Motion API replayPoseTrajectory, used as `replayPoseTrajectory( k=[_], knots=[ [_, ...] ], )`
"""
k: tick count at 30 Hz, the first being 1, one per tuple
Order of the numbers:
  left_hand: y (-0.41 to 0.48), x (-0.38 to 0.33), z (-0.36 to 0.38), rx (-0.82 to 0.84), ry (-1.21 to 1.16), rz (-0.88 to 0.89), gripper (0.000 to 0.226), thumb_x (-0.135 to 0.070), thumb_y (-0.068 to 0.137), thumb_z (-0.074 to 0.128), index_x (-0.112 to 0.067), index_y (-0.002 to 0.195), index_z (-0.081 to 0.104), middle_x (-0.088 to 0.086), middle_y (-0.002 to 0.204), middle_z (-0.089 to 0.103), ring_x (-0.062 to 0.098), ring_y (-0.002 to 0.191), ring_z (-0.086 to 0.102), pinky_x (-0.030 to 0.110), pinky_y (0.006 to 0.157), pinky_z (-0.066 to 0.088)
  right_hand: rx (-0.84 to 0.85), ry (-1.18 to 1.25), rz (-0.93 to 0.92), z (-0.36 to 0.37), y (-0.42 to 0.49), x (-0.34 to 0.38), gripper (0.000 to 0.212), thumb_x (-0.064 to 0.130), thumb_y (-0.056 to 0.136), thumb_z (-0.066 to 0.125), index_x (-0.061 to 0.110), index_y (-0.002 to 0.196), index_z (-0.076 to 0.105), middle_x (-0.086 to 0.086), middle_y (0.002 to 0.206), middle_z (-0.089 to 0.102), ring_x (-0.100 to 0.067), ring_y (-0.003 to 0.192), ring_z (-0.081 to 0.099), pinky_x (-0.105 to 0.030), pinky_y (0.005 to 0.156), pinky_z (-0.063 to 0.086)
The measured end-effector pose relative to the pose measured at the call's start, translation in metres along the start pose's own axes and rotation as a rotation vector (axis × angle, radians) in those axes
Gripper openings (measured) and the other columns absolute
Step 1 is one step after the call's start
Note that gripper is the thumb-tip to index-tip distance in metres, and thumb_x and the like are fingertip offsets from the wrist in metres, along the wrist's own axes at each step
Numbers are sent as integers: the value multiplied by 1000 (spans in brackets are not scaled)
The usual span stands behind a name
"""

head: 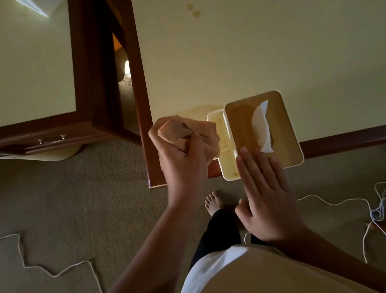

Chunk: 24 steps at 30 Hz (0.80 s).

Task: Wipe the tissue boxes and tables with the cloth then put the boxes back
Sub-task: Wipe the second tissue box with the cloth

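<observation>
At 6 o'clock, nearest the camera, a beige shirt [243, 283] fills the lower edge, and a bare foot [213, 201] stands on the carpet [95, 197] just beyond it. White cord [30, 263] trails over the carpet at 8 o'clock, and more lies tangled at 4 o'clock.

Past the foot, the right hand [269, 200] is spread flat with straight fingers held together. It grips nothing, and its fingertips lie on the near end of the box [280, 119]. The box sits on the near edge of the table [259, 45], close to the near left corner. A white tissue [262, 126] stands up from its wooden lid.

At 9 o'clock from the box, the left hand [184, 160] curls its fingers round the bunched cloth [206, 134], holding it on the table's corner just beside the box's cream side.

Farther off, two round stains [194, 10] mark the table at 12 o'clock. A second table [10, 72] stands at 10 o'clock, with a drawer handle [52, 140] on its near face.
</observation>
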State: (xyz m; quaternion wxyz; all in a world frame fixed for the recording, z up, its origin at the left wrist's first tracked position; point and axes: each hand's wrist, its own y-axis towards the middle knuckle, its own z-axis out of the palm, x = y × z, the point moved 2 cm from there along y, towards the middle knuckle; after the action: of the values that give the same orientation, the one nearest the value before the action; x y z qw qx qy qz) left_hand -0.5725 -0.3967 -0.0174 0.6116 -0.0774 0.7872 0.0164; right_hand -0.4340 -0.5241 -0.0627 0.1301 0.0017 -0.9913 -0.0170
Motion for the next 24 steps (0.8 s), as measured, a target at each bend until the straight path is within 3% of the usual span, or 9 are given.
replayPoseTrajectory(
  k=[3,6,8,9,12,15,18,21,24],
  knots=[
    [-1,-9,3,33,-32,-5,55,8,93,61,-12,139,39,-8,110,59,3,93,64,28,76,58,6,-7,-7,1,-1,0,72,45,105,16,-1,158,33,-16,169,25,-34,158,22,-56,126,21],
    [1,-10,16,127,3,23,42,2,97,62,-17,129,44,-21,100,67,-4,82,64,21,64,55,-5,-12,-1,0,0,-1,71,44,105,17,0,158,32,-15,169,24,-33,158,21,-54,127,18],
    [6,-2,26,249,303,131,26,-16,97,62,-21,122,60,-19,111,70,5,103,62,38,81,58,-6,-22,1,0,0,-1,71,44,105,15,0,158,32,-15,169,24,-33,158,21,-54,128,17],
    [8,6,30,299,550,197,25,-25,96,61,-23,120,67,-9,123,66,16,116,54,45,91,52,-6,-21,0,0,0,-1,72,45,105,14,0,158,33,-15,169,25,-33,157,22,-54,128,17],
    [16,11,38,414,1001,168,27,-41,100,54,-28,116,71,3,139,49,29,129,39,54,101,39,-11,-6,1,-1,0,0,68,40,105,19,0,158,33,-14,169,25,-33,157,22,-55,127,20],
    [28,-4,51,684,1133,50,37,-38,105,43,-29,136,59,4,133,59,30,123,53,53,95,43,-8,-17,5,0,-1,-1,73,30,93,44,2,159,31,-13,170,22,-32,158,21,-56,126,22],
    [50,-3,71,957,1312,-100,31,-28,106,45,-21,128,65,-2,108,66,27,100,64,43,79,50,5,-28,1,0,-2,-1,82,28,86,50,3,161,28,-12,171,20,-32,159,18,-55,127,21],
    [56,-7,83,1156,1352,-225,30,-18,106,47,-15,132,61,-1,88,56,26,91,63,45,94,59,19,-51,-3,0,-3,0,87,28,84,53,3,162,25,-12,172,17,-32,159,15,-55,127,19],
    [58,-18,83,1215,1303,-235,36,-15,109,43,-7,143,52,2,98,58,27,94,70,44,92,63,29,-81,-2,1,-3,0,90,28,84,56,3,163,22,-12,173,14,-32,160,13,-55,128,18]
  ],
)
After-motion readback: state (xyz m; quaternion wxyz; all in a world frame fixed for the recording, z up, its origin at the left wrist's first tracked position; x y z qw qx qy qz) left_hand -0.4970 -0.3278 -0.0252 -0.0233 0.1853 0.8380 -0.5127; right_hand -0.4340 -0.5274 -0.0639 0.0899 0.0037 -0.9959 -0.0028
